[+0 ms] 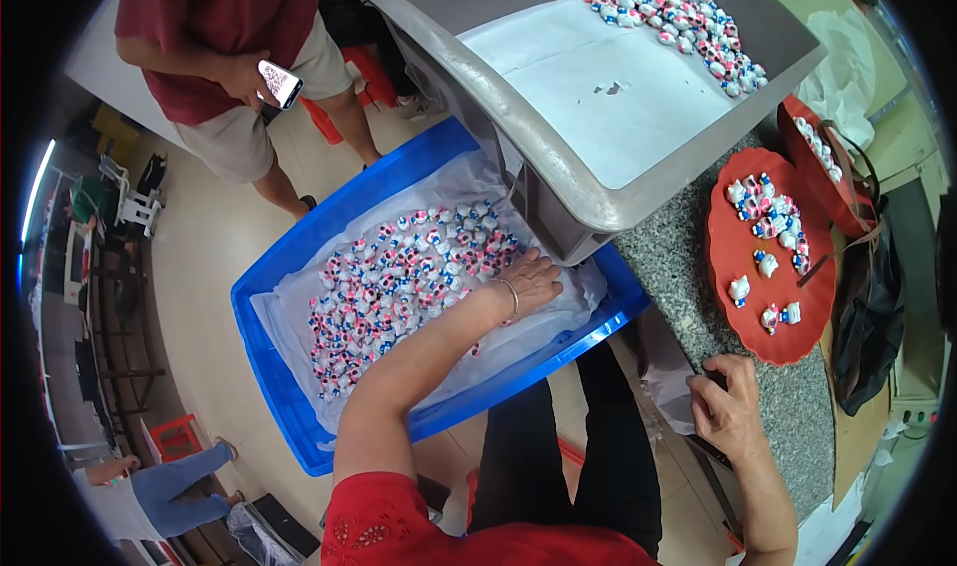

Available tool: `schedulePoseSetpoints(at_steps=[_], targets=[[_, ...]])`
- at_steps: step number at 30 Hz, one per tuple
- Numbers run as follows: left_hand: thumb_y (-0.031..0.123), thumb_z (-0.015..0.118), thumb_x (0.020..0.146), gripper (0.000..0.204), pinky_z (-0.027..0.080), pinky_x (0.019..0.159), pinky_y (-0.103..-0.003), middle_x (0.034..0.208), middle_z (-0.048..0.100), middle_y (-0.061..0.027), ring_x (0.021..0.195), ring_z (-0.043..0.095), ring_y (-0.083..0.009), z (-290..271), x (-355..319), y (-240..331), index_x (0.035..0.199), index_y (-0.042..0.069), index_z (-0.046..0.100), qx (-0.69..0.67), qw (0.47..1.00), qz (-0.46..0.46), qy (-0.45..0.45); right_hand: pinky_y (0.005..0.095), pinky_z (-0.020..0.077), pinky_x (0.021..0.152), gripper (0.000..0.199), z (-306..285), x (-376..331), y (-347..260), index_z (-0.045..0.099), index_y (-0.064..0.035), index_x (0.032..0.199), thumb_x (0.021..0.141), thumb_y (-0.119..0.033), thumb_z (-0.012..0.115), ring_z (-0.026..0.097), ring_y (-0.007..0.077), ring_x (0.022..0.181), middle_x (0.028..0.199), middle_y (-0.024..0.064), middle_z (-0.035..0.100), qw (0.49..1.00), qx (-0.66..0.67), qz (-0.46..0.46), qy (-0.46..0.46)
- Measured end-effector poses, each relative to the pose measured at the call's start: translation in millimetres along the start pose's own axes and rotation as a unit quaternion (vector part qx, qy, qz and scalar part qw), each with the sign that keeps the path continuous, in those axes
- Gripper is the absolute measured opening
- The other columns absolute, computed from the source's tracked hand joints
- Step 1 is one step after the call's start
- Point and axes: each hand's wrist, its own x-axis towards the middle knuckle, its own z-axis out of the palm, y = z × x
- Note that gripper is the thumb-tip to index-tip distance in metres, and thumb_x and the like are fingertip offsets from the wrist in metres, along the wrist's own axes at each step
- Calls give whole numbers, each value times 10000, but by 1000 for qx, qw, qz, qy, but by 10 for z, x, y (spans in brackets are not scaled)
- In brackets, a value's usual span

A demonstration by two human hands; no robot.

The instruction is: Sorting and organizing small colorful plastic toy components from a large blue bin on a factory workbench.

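Note:
My left hand (533,279) lies palm down with fingers stretched out, inside a blue plastic bin (261,352), at the right edge of a heap of small white, pink and blue figurines (399,292). A crumpled white liner sheet (568,312) is under the figurines. A thin bracelet circles my left wrist. By the edge of a speckled granite counter (788,397), my right hand (728,407) has its fingers curled in. A pale sheet (666,377) hangs beside its fingertips; what the fingers hold, if anything, is not plain.
A large grey bin (588,192) with more figurines on white paper (558,68) stands above the blue one. On the counter sits a red scalloped tray (743,307) with several figurines. A person (214,68) holding a phone (279,85) stands beyond; another person (164,491) is at lower left.

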Motion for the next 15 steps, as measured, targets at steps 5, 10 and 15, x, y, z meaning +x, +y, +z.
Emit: schedulePoseSetpoints(at_steps=[5, 10, 15], targets=[[69, 487, 822, 221, 432, 847, -384, 1036, 595, -108, 983, 584, -243, -82, 24, 63, 990, 73, 630, -135, 983, -87, 90, 404, 450, 740, 323, -50, 29, 73, 625, -67, 861, 565, 48, 686, 513, 324, 898, 979, 126, 504, 1000, 3, -8, -5], [42, 509, 861, 222, 494, 781, -303, 974, 631, -72, 882, 615, -158, -130, 115, 163, 1058, 58, 610, -613, 748, -230, 113, 401, 452, 738, 322, -65, 12, 157, 627, -71, 865, 571, 47, 685, 513, 322, 902, 984, 124, 503, 1000, -4, -8, -3], [72, 583, 860, 220, 475, 771, -249, 945, 601, 22, 839, 575, -67, 176, 262, 223, 1078, 48, 569, -733, 620, -219, 172, 392, 468, 778, 350, -26, 14, 163, 640, -77, 892, 561, 18, 701, 526, 291, 904, 993, 94, 513, 1000, -7, -9, -5]])
